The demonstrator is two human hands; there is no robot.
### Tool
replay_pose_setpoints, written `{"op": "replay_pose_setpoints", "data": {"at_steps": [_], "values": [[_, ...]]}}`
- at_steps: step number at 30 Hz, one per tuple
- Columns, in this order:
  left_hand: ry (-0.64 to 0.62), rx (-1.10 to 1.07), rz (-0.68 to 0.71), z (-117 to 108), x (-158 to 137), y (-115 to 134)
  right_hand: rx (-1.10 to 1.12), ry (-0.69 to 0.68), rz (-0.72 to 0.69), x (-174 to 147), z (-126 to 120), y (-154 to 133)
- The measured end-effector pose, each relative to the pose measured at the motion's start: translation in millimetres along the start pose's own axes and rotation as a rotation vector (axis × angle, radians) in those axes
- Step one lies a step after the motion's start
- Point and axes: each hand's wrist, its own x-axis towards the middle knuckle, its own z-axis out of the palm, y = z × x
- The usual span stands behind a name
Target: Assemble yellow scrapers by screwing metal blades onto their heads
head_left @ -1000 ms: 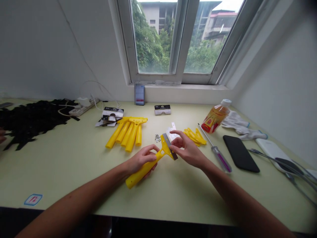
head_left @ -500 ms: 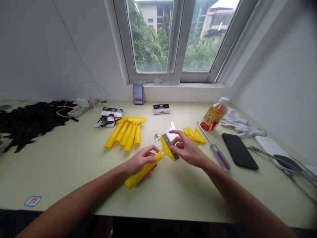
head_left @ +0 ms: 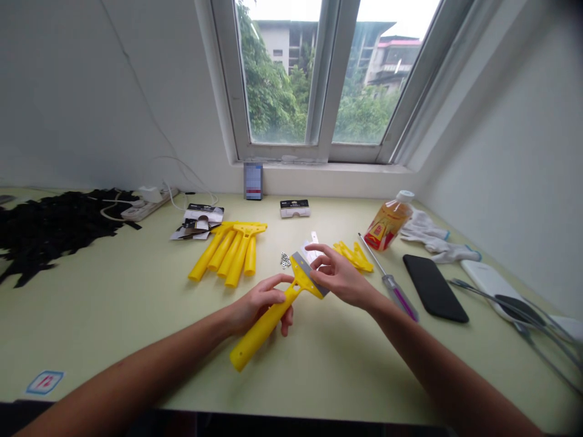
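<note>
My left hand [head_left: 259, 303] is closed around the handle of a yellow scraper [head_left: 259, 337], held tilted above the table with its head up and to the right. A grey metal blade [head_left: 299, 262] lies along the scraper's head. At that head my right hand [head_left: 344, 280] pinches the blade between thumb and fingers; the fingertips partly cover it. Just beyond is a small heap of screws or nuts [head_left: 285, 261], too small to tell which. Pale flat strips [head_left: 314, 238] and yellow plastic pieces [head_left: 357, 257] lie behind my right hand.
Several yellow scraper handles [head_left: 234, 258] lie at left, by torn card packaging [head_left: 200, 221]. A screwdriver [head_left: 398, 296], a drink bottle [head_left: 388, 221], a black phone [head_left: 435, 288] and gloves [head_left: 426, 233] are at right. Black strips [head_left: 59, 224] cover the far left.
The scraper's handle end has come slightly lower in view, and fingers of my left hand show more beneath it. My right hand stays at the blade. The camera view has shifted slightly.
</note>
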Motion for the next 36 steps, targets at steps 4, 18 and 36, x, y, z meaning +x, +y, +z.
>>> {"op": "replay_pose_setpoints", "data": {"at_steps": [4,18,36], "values": [[-0.086,-0.083,-0.004,-3.0,2.3,3.4,-0.064,-0.085,0.014,16.8,-5.3,-4.3],[0.019,-0.081,0.129,-3.2,9.2,1.0,-0.220,-0.157,-0.020,39.2,-7.4,-23.2],[0.094,-0.094,0.157,-2.1,3.1,0.6,-0.355,-0.190,-0.032,51.4,-21.4,-28.2]]}}
